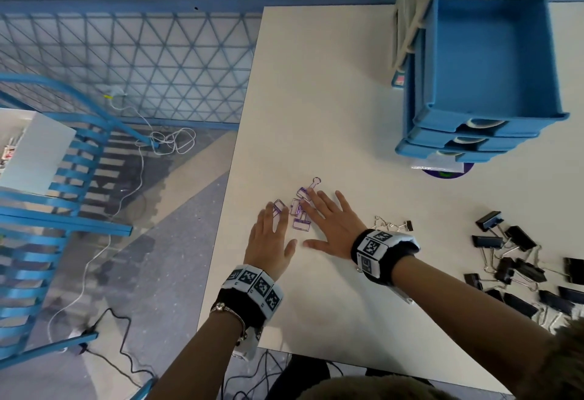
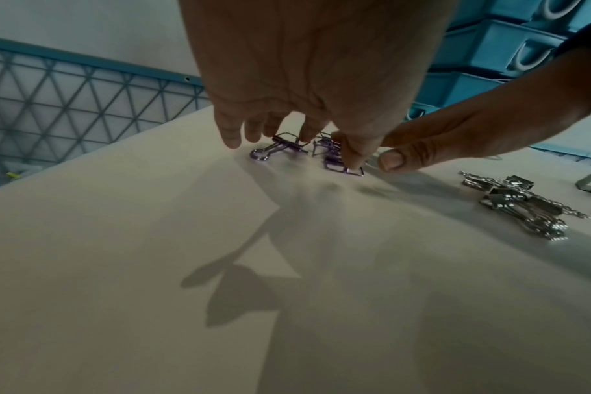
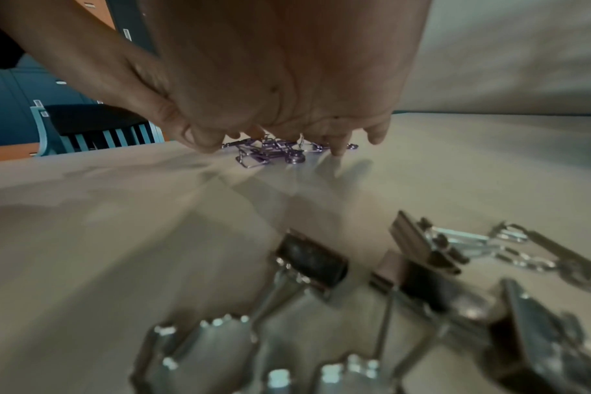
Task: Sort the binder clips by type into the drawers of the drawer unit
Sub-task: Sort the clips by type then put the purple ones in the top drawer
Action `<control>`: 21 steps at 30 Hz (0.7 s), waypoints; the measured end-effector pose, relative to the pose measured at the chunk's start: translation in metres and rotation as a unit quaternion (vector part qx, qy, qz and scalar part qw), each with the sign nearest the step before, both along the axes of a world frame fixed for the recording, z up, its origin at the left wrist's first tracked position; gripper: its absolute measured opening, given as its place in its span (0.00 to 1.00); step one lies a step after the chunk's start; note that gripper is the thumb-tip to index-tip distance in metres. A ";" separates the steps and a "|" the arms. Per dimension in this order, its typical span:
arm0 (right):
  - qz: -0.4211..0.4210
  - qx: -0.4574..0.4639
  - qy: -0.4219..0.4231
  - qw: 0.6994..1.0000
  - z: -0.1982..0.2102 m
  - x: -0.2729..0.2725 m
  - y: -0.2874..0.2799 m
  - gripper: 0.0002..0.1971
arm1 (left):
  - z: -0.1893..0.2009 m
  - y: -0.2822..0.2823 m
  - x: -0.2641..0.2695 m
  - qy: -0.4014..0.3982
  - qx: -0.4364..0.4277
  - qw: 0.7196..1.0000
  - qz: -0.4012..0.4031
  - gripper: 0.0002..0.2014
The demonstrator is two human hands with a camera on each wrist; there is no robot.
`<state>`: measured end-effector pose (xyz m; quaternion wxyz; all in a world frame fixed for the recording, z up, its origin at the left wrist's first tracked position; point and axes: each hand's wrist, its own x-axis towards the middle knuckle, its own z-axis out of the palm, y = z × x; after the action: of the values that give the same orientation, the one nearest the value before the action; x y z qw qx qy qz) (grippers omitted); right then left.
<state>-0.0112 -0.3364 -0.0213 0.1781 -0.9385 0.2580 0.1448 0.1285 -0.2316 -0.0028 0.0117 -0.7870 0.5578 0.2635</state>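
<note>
- White tabletop (image 1: 331, 90) carries everything; nearest us on the right is the black clip pile (image 1: 518, 260), spread out and untouched.
- Silver clips (image 1: 392, 225) sit in a small cluster just behind our right wrist; they look bunched together in the right wrist view.
- Left hand (image 1: 270, 241) is flat, fingers (image 2: 231, 138) straight and slightly apart. Fingertips are at the near-left edge of the purple wire clips (image 1: 298, 210); we can't tell whether they're touching one or just above it. Nothing gripped.
- Right hand (image 1: 328, 221) is likewise flat and spread, fingers (image 1: 313, 197) laid over the right side of the purple group, thumb out toward the left thumb. Not clamped on anything.
- We read this as corralling the purple clips between both hands before a scoop.
- Risks: the clips are light wire and interlocked, so a squeeze could lift only some and drop the rest, or flick one off the tabletop's left edge, which is near.
- The loose one at the far end, loop handle pointing away, lies beyond the right fingertips and may get left behind.
- Right wrist could drag the silver clips into the purple set and mix the types.
- Drawer unit (image 1: 420, 20) stands at the far right. Its top drawer (image 1: 486, 61) is pulled out and looks empty; the lower drawers also stick out some way.
</note>
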 end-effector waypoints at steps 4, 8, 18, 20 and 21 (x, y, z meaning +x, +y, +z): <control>0.010 0.005 0.009 1.000 0.003 0.002 0.005 0.49 | -0.004 0.006 -0.003 0.010 -0.020 1.000 -0.012 0.32; 0.010 0.031 0.003 0.999 0.004 -0.001 0.013 0.48 | -0.004 0.013 -0.009 0.022 -0.028 0.999 -0.016 0.32; -0.094 0.031 -0.034 0.994 0.042 -0.058 0.007 0.34 | 0.014 0.004 -0.016 0.013 -0.045 0.999 -0.002 0.31; -0.143 0.037 -0.078 0.986 0.053 -0.081 0.004 0.29 | 0.018 0.000 -0.022 0.022 -0.060 0.998 0.000 0.30; -0.165 0.029 -0.105 0.980 0.057 -0.094 0.003 0.26 | 0.019 -0.003 -0.026 0.025 -0.065 0.998 -0.002 0.29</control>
<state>-0.1052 -0.3336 0.0356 0.2525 -0.8874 0.3851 0.0214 0.1023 -0.2342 0.0165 -0.0527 -0.7783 0.5752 0.2461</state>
